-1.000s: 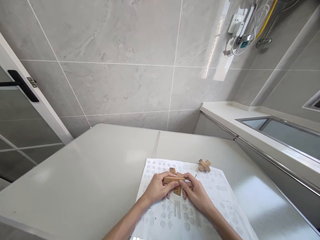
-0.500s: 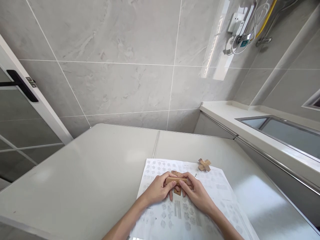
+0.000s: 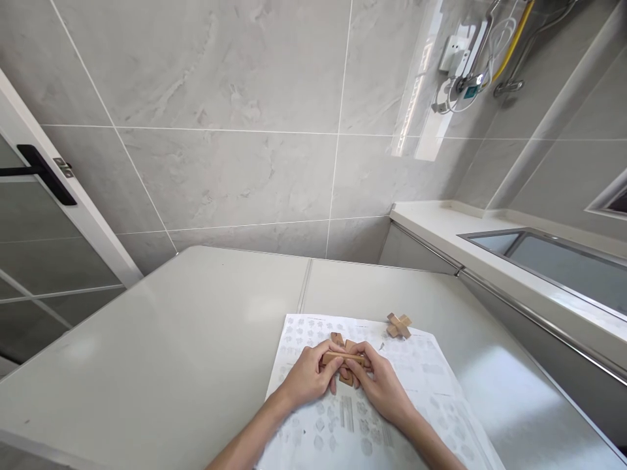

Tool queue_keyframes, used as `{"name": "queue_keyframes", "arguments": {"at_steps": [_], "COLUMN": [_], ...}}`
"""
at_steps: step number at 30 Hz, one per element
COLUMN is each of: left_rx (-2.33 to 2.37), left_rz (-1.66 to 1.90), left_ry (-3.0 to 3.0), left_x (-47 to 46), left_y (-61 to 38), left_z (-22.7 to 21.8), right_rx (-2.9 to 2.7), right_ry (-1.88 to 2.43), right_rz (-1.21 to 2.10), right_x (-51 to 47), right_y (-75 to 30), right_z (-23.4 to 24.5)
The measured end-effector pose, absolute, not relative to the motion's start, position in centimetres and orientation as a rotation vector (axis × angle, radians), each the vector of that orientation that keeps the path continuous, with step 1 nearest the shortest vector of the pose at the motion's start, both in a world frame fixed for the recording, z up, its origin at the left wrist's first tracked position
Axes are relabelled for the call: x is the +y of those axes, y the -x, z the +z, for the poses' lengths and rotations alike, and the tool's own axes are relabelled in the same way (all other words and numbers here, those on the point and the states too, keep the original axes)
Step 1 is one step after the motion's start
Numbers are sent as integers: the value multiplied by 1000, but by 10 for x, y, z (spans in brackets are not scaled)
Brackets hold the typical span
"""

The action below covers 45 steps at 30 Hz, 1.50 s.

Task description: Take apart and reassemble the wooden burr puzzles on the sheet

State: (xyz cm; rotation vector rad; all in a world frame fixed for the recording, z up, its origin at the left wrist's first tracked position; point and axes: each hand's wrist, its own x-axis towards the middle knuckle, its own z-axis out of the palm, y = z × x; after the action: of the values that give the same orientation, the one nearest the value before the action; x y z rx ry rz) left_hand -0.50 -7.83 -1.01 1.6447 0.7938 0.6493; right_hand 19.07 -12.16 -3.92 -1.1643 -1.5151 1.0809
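Several notched wooden puzzle pieces (image 3: 337,358) are gripped between my two hands, above a printed sheet. One bar lies crosswise, with other pieces sticking out behind and below it. My left hand (image 3: 313,371) closes round the left end, its thumb pressed on the front bar. On the right end, my right hand (image 3: 377,378) pinches with thumb and fingers. My fingers hide much of how the pieces fit. An interlocked wooden cross puzzle (image 3: 399,325) sits apart at the sheet's back right edge.
The printed sheet (image 3: 353,447) with rows of small diagrams lies on a pale table (image 3: 196,339). A tiled wall (image 3: 245,176) stands behind. To the right is a counter (image 3: 426,219) with a sink (image 3: 548,251); at left, a door with a black handle (image 3: 46,173).
The pieces between my hands have shifted: a wooden end now shows at the upper left and the lower piece sits at a different angle. The view has moved slightly.
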Motion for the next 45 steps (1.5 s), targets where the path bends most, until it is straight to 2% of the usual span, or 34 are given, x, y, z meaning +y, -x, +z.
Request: {"name": "queue_keyframes", "arguments": {"at_steps": [26,39,45], "left_rx": [842,797,862], "left_rz": [672,815,852], "left_ry": [-1830,-1427,-1264], "left_x": [-87,-72,-72], "left_y": [7,6,4], "left_z": [-2,-7,-10], "right_rx": [-1547,-1394,-1363], "right_ry": [1163,1020,971], "right_rz": [960,1255,1282], "right_x": [-127,-127,-127], "right_y": [-185,-192,-193], "right_z": [-37,-28,-28]}}
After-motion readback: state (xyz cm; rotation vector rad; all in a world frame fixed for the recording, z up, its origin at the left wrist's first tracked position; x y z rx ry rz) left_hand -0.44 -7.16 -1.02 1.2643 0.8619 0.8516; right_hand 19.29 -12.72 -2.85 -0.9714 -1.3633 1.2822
